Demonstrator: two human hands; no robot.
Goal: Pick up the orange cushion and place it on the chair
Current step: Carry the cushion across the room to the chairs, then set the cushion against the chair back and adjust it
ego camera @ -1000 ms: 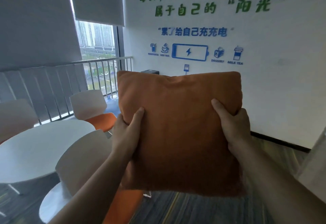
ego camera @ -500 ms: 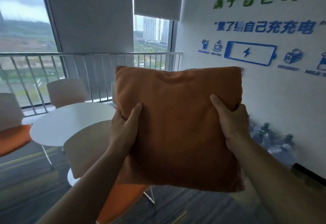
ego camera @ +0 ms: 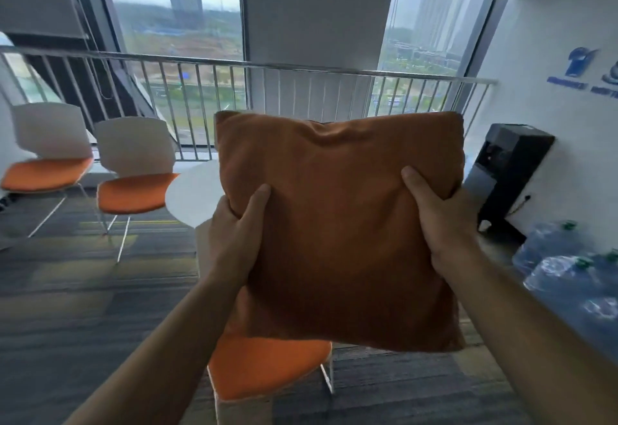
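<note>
I hold the square orange cushion point(ego camera: 337, 230) upright in front of me with both hands. My left hand point(ego camera: 234, 234) grips its left edge, thumb on the front face. My right hand point(ego camera: 438, 217) grips its right edge the same way. Directly below the cushion stands a chair with an orange seat point(ego camera: 264, 367) and white frame; its backrest is mostly hidden behind the cushion and my left arm.
A round white table point(ego camera: 194, 194) stands behind the near chair. Two more orange-seated chairs point(ego camera: 137, 190) point(ego camera: 46, 170) stand at the left by the railing point(ego camera: 301, 70). A black water dispenser point(ego camera: 511, 170) and blue water jugs point(ego camera: 575, 277) line the right wall.
The view has swung left, from the wall lettering toward the windows and railing. The cushion stays held in both hands, and the near chair's orange seat now shows below it.
</note>
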